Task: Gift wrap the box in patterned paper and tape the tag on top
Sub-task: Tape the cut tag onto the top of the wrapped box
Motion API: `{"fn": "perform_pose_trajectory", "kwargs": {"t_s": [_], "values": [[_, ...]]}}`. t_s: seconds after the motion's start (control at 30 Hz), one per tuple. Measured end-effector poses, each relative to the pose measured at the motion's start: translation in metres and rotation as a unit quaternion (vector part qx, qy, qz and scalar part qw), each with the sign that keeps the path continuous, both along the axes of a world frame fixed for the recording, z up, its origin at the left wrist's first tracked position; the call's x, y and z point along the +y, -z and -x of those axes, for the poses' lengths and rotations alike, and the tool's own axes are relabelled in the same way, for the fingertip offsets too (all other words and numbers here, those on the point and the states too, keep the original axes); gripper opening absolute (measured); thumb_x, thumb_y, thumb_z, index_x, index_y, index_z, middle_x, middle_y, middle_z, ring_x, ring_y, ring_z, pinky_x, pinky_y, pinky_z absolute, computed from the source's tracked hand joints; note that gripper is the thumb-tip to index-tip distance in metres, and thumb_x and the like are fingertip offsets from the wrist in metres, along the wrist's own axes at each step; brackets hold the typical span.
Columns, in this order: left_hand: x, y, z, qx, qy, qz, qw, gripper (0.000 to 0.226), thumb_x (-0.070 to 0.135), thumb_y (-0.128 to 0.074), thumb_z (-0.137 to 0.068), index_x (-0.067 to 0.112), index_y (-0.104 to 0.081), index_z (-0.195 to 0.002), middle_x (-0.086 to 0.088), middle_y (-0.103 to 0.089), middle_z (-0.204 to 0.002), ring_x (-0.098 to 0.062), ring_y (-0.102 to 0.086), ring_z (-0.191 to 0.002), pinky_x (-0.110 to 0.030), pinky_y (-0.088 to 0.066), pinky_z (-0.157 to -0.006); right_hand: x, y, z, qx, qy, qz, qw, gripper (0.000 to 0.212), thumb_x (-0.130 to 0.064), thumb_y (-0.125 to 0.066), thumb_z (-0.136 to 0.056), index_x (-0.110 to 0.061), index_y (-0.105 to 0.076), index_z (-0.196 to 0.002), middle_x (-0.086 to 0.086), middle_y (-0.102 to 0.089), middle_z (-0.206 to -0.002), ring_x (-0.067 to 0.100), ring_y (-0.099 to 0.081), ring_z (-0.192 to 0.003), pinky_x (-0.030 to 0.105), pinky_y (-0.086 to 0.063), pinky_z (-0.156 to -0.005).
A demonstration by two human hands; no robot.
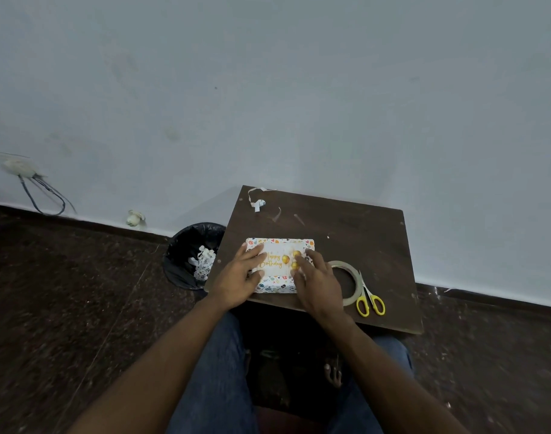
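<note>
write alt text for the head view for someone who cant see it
Both hands, left hand and right hand, press flat on a Happy Birthday tag atop a wrapped box on a dark wooden table. A tape roll and yellow scissors lie to the right; a black bin stands to the left.

you are working in dim, flat indoor light, with the pale wall (299, 89) the brightest area and the dark floor (64, 292) and table (355, 233) swallowing detail. your wide lens bends the skirting line and stretches your forearms at the bottom edge. the picture is soft and grainy, and no hard shadows or glare show.
</note>
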State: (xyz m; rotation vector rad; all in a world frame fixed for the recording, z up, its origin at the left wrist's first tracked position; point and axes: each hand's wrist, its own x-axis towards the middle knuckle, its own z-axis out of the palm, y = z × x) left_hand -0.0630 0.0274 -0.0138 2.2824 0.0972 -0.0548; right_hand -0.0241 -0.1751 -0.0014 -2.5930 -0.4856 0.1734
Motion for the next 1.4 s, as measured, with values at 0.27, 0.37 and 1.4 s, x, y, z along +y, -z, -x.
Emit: {"fn": "perform_pose_trajectory", "kwargs": {"t_s": [0.27,0.37,1.4], "values": [[-0.004,-0.002,0.001,-0.005,0.004,-0.09,0.996,0.046,0.017,-0.052,-0.099,0.019,-0.047,-0.145,0.011,-0.031,-0.157,-0.014,-0.009,-0.151,-0.048,-0.022,-0.119,-0.003,-0.002,0.007,0.012,-0.004,0.008,1.0,0.05,-0.038,-0.046,-0.102,-0.024,-0.04,-0.149,-0.003,-0.026,-0.16,0.026,-0.032,-0.141,0.046,-0.05,-0.095],[-0.008,0.002,0.007,-0.029,-0.001,-0.122,0.992,0.044,0.019,-0.046,-0.102,0.02,-0.046,-0.146,0.011,-0.029,-0.158,-0.017,-0.011,-0.151,-0.052,-0.024,-0.118,-0.007,-0.004,0.011,0.034,-0.039,0.028,0.998,0.057,-0.043,-0.043,-0.103,-0.027,-0.026,-0.155,-0.005,-0.012,-0.165,0.023,-0.021,-0.148,0.045,-0.044,-0.103],[-0.121,-0.077,0.014,0.179,-0.231,0.509,0.81,0.034,0.041,-0.053,-0.099,0.013,-0.072,-0.107,-0.004,-0.077,-0.097,-0.019,-0.072,-0.094,-0.038,-0.051,-0.091,-0.058,0.004,0.052,-0.07,0.068,-0.28,0.955,0.011,-0.024,-0.064,-0.09,-0.015,-0.068,-0.096,-0.019,-0.063,-0.09,0.003,-0.06,-0.087,0.018,-0.046,-0.071]]}}
